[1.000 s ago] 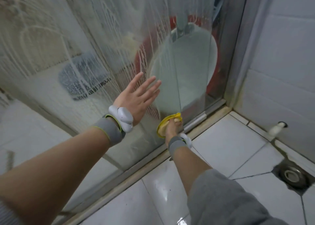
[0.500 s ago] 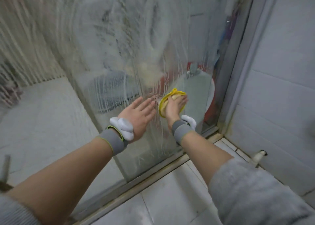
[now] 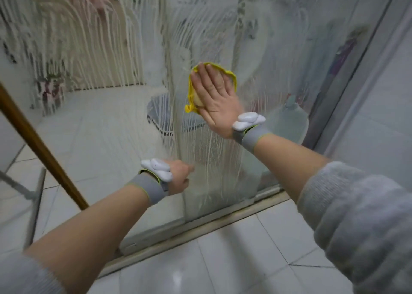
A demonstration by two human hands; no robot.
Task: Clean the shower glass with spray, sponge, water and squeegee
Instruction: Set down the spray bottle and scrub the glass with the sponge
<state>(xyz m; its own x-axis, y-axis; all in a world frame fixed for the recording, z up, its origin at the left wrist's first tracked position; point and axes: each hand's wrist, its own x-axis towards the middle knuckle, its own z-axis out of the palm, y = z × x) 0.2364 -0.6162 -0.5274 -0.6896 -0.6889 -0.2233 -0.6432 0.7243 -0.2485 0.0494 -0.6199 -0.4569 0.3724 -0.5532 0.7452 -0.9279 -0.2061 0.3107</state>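
Soapy shower glass [image 3: 124, 55] streaks above flat right hand [image 3: 215, 97] fingers pressing yellow sponge [image 3: 191, 93]; left hand [image 3: 178, 179] fingers curl, holding nothing, above white floor tiles [image 3: 200, 260].

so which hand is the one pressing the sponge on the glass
The right hand: it lies flat, fingers straight, over the yellow sponge against the soapy glass. The left hand is lower, fingers curled, holding nothing visible.

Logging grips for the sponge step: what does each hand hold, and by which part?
The right hand presses the yellow sponge flat against the glass, palm over its back. The left hand holds nothing visible.
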